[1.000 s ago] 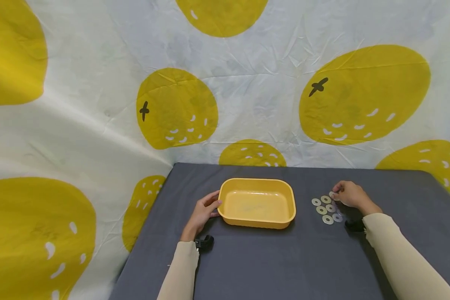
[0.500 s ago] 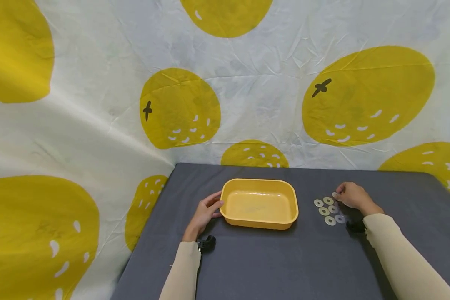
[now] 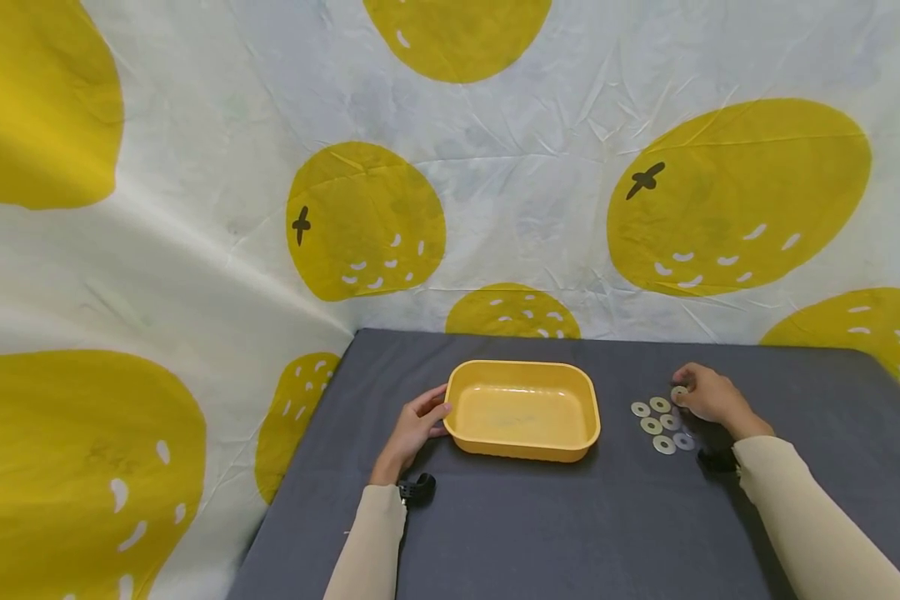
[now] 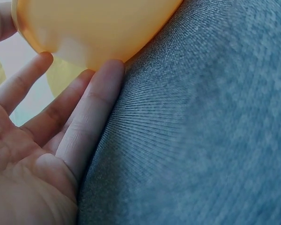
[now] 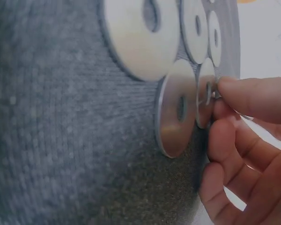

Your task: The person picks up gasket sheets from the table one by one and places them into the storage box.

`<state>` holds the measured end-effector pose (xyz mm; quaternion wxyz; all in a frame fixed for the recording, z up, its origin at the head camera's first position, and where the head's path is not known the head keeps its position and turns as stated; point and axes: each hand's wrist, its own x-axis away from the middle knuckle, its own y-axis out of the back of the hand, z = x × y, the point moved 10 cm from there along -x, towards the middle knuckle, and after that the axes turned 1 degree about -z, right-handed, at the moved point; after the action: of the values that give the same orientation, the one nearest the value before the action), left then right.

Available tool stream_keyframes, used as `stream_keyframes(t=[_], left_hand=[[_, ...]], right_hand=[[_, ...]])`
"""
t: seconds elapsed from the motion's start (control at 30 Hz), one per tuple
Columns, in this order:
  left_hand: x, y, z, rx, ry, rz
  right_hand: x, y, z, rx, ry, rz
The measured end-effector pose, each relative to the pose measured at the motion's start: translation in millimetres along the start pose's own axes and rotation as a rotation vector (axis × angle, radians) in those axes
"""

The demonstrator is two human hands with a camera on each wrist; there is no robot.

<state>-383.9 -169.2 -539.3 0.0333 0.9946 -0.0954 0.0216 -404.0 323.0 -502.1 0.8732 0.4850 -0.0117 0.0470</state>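
A yellow rectangular tray point(image 3: 523, 414) stands on the dark grey cloth. My left hand point(image 3: 414, 429) touches its left end, thumb at the rim. In the left wrist view, the fairly straight fingers point(image 4: 91, 112) rest against the tray's outer wall. To the right of the tray lies a cluster of several flat metal washers point(image 3: 652, 426), each with a centre hole. At the cluster's far edge my right hand point(image 3: 712, 396) pinches a washer point(image 3: 678, 391) between thumb and fingers. In the right wrist view, the right thumb point(image 5: 257, 98) is beside the nearer washers point(image 5: 178, 110); the pinched one is mostly hidden.
The grey cloth-covered table point(image 3: 540, 533) runs back to a white curtain point(image 3: 510, 192) printed with yellow fruit. The curtain also hangs along the table's left side. Black wrist bands point(image 3: 417, 490) sit at both sleeves.
Everything in the head view has shifted slightly right and down together. Both hands keep nearly the same places by the tray and the washers; the right-hand fingers stay at the far washer.
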Motion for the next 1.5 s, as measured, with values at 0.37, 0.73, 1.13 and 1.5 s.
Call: stream_keyframes(t=[0.37,0.73,1.13,1.5], left_hand=[[1.6,1.8,-0.6,-0.003,-0.010,0.000],[2.1,2.9,-0.1,-0.005,-0.008,0.001],[2.6,2.9,1.3,-0.011,-0.012,0.006],[0.2,0.9,2.6,-0.006,0.001,-0.002]], right_hand=[[6,12,2,-0.150,-0.025,-0.066],[4,3,22,-0.486,-0.021,0.030],[5,-8,62,-0.437,0.045,0.078],[6,-13,93,-0.450,0.097,0.093]])
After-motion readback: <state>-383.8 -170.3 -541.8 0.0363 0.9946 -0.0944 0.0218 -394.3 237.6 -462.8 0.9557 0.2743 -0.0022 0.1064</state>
